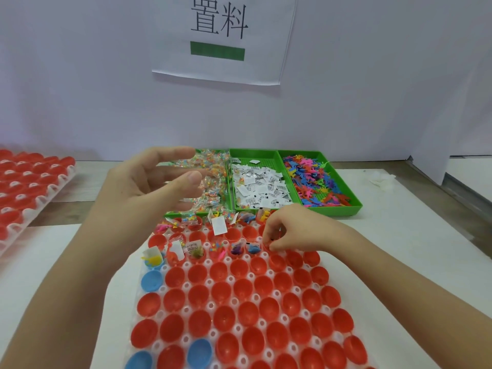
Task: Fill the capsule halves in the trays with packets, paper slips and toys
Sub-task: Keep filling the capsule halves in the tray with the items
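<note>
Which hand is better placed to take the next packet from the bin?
Left, I think. The left hand is open, holds nothing and hangs just before the packets. The right hand is low over the tray, its fingers curled there.

Tray nearest me: translucent white, its capsule halves red, apart from a few blue capsule halves on the left side. The filled halves in its far rows show white slips and pink, yellow, red and blue toys. Second tray, far left: whitish, all halves red. Three bins beyond: bright green. Left bin: clear packets speckled orange, yellow and green. Middle bin: white paper slips with black print. Right bin: toys in blue, pink, orange and red. Mat: white. Sign on the pale wall: white, with black characters above a green bar.
</note>
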Tool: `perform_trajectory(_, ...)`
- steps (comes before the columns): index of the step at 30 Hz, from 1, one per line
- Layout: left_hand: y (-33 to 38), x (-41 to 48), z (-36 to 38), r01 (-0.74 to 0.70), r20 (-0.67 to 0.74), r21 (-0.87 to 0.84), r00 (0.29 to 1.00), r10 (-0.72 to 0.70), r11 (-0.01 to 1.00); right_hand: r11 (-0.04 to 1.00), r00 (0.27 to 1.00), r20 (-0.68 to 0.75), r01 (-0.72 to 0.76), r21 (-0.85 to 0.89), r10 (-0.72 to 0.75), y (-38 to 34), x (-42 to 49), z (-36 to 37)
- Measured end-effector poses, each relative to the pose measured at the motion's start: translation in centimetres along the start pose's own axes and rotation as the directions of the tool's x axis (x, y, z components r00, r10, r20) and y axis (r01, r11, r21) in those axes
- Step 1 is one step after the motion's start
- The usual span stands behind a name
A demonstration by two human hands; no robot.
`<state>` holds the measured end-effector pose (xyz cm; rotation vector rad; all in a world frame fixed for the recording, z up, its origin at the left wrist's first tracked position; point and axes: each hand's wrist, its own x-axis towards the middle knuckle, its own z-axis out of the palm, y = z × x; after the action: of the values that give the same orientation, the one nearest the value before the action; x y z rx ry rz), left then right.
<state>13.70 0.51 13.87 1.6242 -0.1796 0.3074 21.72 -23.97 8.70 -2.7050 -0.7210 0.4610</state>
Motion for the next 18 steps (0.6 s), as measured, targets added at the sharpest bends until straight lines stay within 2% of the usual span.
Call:
perform_trajectory(5,-0.2,-1.6,-0.4,0.002,-0.019,0.011,1.000,-0.002,1.000,0.998,1.000,-0.012,-0.020,0.056,0.021,0.1,-0.5,-0.4)
perform_trajectory(7,-0.9,-2.8,0.1,0.009,0.028,0.076,1.000,-0.012,0.997,0.998,1.000,-0.029,-0.008,0.065,0.009,0.2,-0.6,-0.6)
perform_trajectory(12,-2.4,-5.5,2.5,-0.016,0.261,0.309,0.963,-0.069,0.951,0.992,0.990,-0.141,0.041,0.122,-0.023,0.5,-1.0,-0.4)
perform_trajectory(18,-3.0,-6.0,3.8,-0.012,0.287,0.338,0.954,-0.090,0.941,0.986,0.975,-0.217,0.081,0.148,-0.048,1.0,-1.3,0.6)
